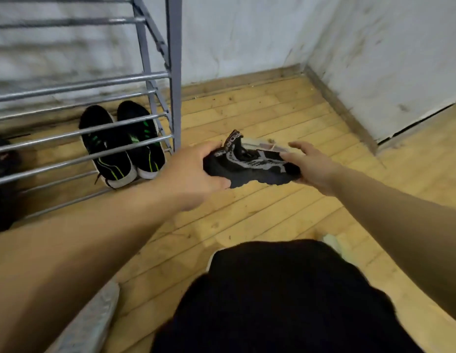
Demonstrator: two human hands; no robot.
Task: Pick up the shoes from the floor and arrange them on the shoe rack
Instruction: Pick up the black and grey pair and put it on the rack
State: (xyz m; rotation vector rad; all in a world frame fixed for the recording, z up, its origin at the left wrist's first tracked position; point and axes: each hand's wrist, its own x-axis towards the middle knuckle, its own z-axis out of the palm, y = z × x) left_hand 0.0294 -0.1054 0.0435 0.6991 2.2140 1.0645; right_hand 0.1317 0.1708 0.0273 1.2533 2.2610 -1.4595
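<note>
A black shoe with grey patterning (pixel 252 165) hangs just above the wooden floor, right of the rack. My left hand (pixel 193 171) grips one end of it. My right hand (pixel 310 164) cups the other end from the side and below, fingers partly spread. The grey metal shoe rack (pixel 174 72) stands on the left, its bars running out of frame. A pair of black sneakers with green stripes and white soles (pixel 122 146) sits on the lowest bars of the rack. Something pale behind the held shoe is mostly hidden.
White walls meet in a corner at the back right, with a wooden skirting board (pixel 338 105). A dark shoe (pixel 4 174) lies at the far left behind the rack bars. My knee in black shorts (pixel 285 296) fills the lower middle.
</note>
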